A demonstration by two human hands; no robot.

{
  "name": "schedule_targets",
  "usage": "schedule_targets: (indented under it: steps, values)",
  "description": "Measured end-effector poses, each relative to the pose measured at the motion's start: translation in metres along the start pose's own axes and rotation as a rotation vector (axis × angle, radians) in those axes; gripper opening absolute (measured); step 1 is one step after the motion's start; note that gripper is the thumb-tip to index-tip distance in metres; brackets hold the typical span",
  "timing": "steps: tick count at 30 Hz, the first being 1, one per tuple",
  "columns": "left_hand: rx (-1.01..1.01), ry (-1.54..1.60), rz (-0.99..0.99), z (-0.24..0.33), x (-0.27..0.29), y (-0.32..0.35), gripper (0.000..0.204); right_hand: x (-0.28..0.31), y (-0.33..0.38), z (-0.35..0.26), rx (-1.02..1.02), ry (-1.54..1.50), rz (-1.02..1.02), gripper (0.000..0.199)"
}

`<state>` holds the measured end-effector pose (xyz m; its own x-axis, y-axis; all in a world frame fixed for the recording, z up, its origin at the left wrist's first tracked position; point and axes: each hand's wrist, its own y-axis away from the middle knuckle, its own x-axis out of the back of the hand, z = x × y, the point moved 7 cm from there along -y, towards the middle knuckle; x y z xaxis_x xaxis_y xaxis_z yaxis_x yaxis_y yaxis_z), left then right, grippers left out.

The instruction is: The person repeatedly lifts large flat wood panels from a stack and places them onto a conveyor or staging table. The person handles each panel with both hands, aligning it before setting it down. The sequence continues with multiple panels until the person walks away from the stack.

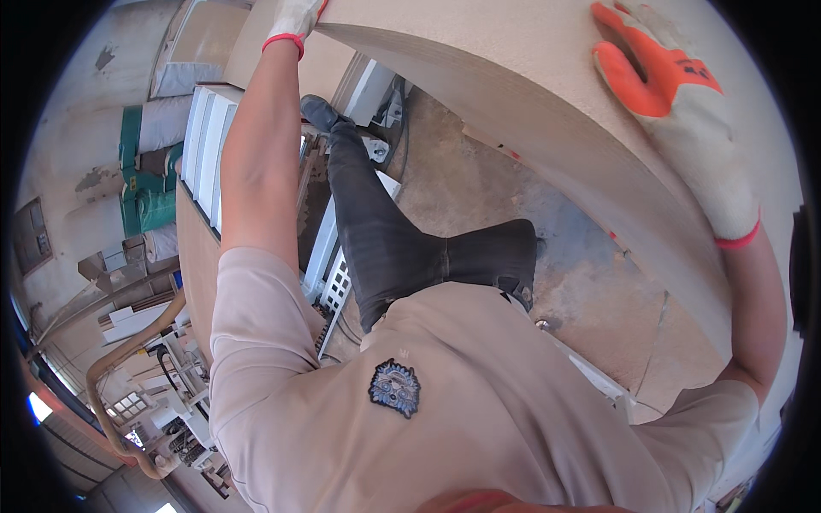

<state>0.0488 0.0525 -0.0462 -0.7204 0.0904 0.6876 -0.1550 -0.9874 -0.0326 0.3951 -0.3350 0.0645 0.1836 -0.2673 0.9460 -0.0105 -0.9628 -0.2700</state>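
Board (pixel 479 24) runs its long edge between well-parted hands: left hand (pixel 298 14) at its left corner, grip unclear, nearer right hand (pixel 684 107) lying on its surface, thumb splayed.

Stained brownish floor (pixel 453 162), patchy pale wall (pixel 128 56), small paned window (pixel 130 406), bright light (pixel 39 407) beyond.

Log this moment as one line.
left hand: gloved, at corner of pale slab, fingers mostly cropped | right hand: gloved, open, on slab top | rest: floor
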Motion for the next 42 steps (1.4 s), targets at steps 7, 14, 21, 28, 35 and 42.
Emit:
schedule_targets:
  steps: [7, 14, 21, 28, 35, 42]
  values:
    - [-0.035, -0.182, 0.133, 0.008, 0.006, 0.010, 0.071, 0.000, 0.001, 0.018, 0.150, -0.120, 0.075, 0.045]
    - [0.183, -0.033, 0.082, -0.014, 0.004, -0.001, 0.068, 0.008, -0.003, 0.014, 0.213, -0.044, 0.096, 0.045]
    - [0.034, 0.025, 0.117, 0.004, 0.004, 0.013, 0.058, -0.012, -0.009, 0.014, 0.204, 0.092, 0.086, 0.045]
    - [-0.005, 0.054, 0.259, 0.007, 0.008, 0.017, 0.053, -0.022, -0.015, 0.027, 0.224, 0.018, 0.045, 0.045]
    - [-0.037, 0.043, 0.122, 0.005, 0.004, 0.004, 0.056, -0.029, 0.006, 0.037, 0.126, -0.172, 0.063, 0.040]
    - [-0.019, -0.013, 0.166, 0.015, 0.001, 0.017, 0.062, -0.020, -0.001, 0.030, 0.139, -0.100, 0.066, 0.041]
